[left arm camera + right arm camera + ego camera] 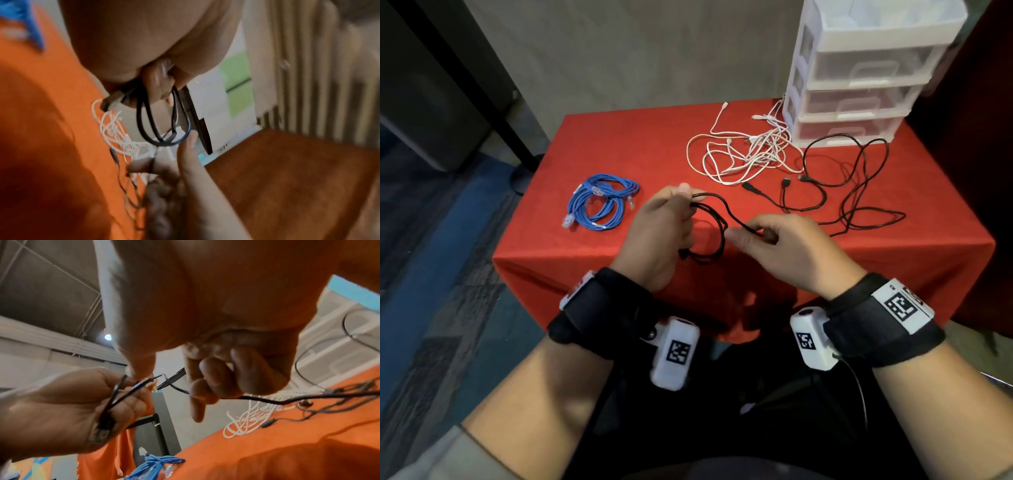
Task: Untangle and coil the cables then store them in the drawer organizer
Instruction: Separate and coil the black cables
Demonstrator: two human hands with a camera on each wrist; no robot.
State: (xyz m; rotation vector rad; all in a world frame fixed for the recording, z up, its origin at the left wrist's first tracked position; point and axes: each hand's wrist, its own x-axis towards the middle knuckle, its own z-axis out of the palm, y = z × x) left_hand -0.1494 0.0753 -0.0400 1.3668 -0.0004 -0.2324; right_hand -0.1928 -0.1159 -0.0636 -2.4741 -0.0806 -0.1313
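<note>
- Drawer organizer (859,68): top cut off by the head view's upper edge; contents behind its translucent fronts cannot be told.
- Black cable (717,219): strand hidden inside the right hand (791,250); part of the loops covered by the left hand (657,236).
- White cables (119,134): smeared by blur in the left wrist view.
- Blue cable (26,21): cut off at that view's top left corner, blurred.
</note>
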